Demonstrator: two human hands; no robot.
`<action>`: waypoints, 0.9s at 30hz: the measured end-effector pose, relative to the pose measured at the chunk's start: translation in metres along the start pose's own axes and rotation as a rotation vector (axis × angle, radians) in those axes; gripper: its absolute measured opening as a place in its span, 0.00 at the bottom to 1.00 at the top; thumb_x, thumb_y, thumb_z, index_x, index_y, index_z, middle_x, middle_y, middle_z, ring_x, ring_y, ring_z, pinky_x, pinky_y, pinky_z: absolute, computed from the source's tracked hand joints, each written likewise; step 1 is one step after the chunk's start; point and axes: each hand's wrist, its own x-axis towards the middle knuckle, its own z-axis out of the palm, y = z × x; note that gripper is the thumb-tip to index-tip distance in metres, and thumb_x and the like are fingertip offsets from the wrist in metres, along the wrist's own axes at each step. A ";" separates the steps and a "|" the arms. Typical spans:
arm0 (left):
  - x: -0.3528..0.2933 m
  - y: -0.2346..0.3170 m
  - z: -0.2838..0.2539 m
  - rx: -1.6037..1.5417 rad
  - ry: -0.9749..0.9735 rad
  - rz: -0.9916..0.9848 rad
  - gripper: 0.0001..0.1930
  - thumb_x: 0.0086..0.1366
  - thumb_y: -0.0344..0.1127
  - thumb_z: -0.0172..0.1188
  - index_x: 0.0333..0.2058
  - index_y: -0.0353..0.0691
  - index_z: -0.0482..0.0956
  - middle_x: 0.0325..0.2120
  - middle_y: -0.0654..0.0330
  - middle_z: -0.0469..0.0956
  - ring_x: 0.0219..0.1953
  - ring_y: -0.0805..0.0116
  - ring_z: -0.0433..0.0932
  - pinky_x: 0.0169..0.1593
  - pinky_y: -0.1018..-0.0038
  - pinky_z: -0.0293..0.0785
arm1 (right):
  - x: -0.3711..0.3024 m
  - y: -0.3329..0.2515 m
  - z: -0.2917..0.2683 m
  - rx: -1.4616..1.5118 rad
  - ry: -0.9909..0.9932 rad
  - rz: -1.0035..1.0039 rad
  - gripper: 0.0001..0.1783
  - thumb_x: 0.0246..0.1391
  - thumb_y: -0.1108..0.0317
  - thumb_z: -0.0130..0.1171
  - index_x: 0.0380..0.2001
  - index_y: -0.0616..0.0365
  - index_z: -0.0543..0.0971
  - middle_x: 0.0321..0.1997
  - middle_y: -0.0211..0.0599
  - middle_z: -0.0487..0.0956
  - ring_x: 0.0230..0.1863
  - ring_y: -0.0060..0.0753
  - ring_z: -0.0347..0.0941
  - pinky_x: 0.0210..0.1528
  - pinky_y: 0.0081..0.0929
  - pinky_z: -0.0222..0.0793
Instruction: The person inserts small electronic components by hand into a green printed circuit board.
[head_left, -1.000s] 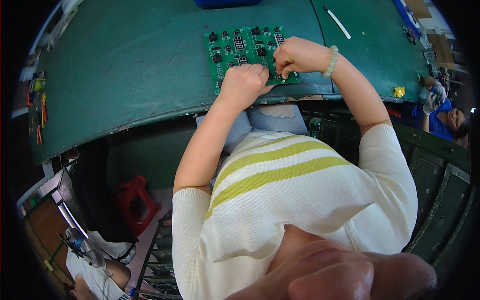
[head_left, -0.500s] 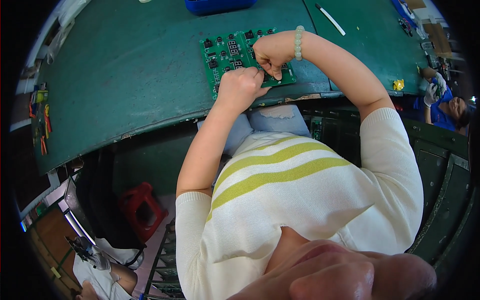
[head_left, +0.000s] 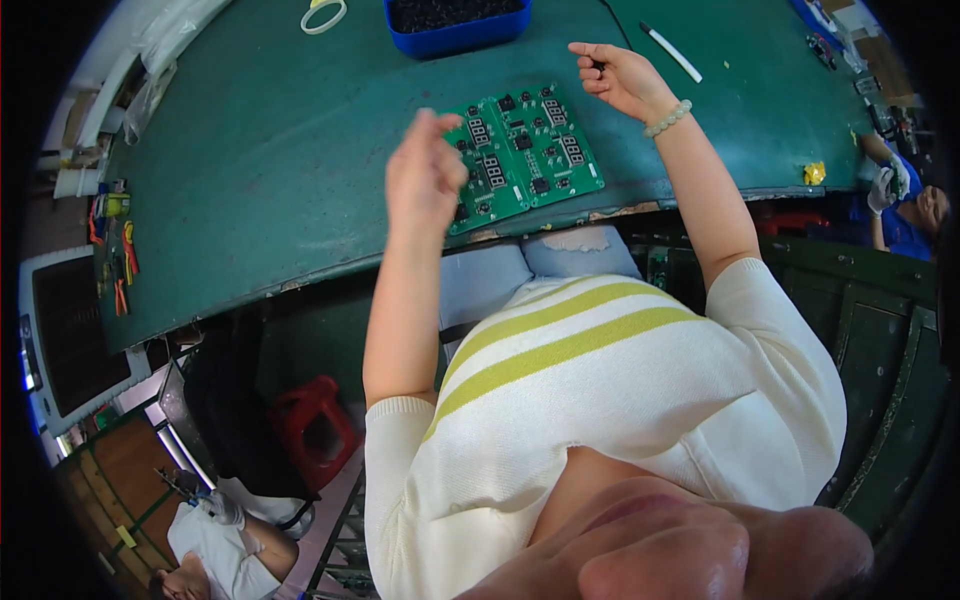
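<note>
A green circuit board panel [head_left: 540, 150] with several small displays and black parts lies near the front edge of the green table [head_left: 250, 170]. My left hand [head_left: 425, 180] is lifted above the board's left side. I see it from the back with the fingers bunched, so what it holds is hidden. My right hand [head_left: 615, 75], with a bead bracelet at the wrist, is raised beyond the board's far right corner, pinching a small dark part [head_left: 597, 66] between thumb and finger. Just behind the board stands a blue bin [head_left: 455, 35] of small dark parts.
A white stick [head_left: 672, 52] lies right of the bin, a tape ring [head_left: 323, 14] to its left. A small yellow piece [head_left: 815, 172] sits at the table's right edge, near a co-worker's gloved hand [head_left: 882, 190]. Coloured hand tools [head_left: 115, 240] lie at the left. Below are a red stool [head_left: 310, 430] and another person [head_left: 215, 540].
Both hands have left the board: the left one rose up and leftward, the right one moved away toward the far right. The view has shifted, showing the blue bin.
</note>
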 end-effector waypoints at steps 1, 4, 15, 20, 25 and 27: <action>0.006 0.006 0.001 -0.099 0.119 0.094 0.13 0.59 0.32 0.51 0.39 0.28 0.71 0.17 0.68 0.61 0.18 0.74 0.60 0.21 0.78 0.58 | -0.001 0.003 0.002 0.013 0.063 0.006 0.12 0.58 0.72 0.43 0.43 0.65 0.68 0.31 0.28 0.69 0.25 0.16 0.57 0.22 0.11 0.55; 0.006 0.016 0.007 -0.206 0.317 0.212 0.14 0.62 0.30 0.46 0.42 0.26 0.67 0.20 0.65 0.61 0.20 0.73 0.60 0.22 0.78 0.57 | -0.008 0.017 0.014 -0.093 0.100 -0.024 0.13 0.58 0.70 0.46 0.44 0.66 0.67 0.30 0.29 0.71 0.26 0.15 0.59 0.22 0.10 0.56; 0.004 0.007 -0.021 0.031 0.267 0.171 0.11 0.63 0.37 0.54 0.33 0.33 0.74 0.24 0.62 0.71 0.25 0.77 0.67 0.24 0.83 0.62 | 0.000 0.036 -0.011 -0.162 0.018 0.007 0.13 0.56 0.66 0.53 0.41 0.65 0.73 0.28 0.26 0.70 0.24 0.10 0.60 0.20 0.06 0.54; 0.005 0.003 -0.014 0.028 0.345 0.206 0.08 0.62 0.34 0.55 0.33 0.33 0.74 0.25 0.61 0.72 0.25 0.76 0.67 0.24 0.82 0.63 | 0.007 0.040 -0.003 -0.462 0.091 -0.133 0.14 0.55 0.66 0.54 0.42 0.63 0.75 0.30 0.25 0.72 0.25 0.10 0.61 0.24 0.06 0.57; 0.006 0.004 -0.018 -0.018 0.325 0.236 0.06 0.60 0.32 0.57 0.33 0.34 0.74 0.25 0.60 0.73 0.26 0.76 0.68 0.23 0.83 0.62 | 0.018 0.045 -0.008 -0.864 0.228 -0.316 0.13 0.53 0.63 0.56 0.36 0.61 0.78 0.26 0.27 0.75 0.24 0.14 0.65 0.26 0.14 0.62; 0.007 0.006 -0.023 0.007 0.334 0.233 0.07 0.60 0.32 0.57 0.33 0.34 0.74 0.25 0.60 0.73 0.25 0.76 0.68 0.23 0.83 0.62 | 0.022 0.046 -0.009 -1.043 0.236 -0.453 0.12 0.52 0.62 0.57 0.34 0.60 0.79 0.24 0.28 0.76 0.24 0.17 0.66 0.27 0.17 0.64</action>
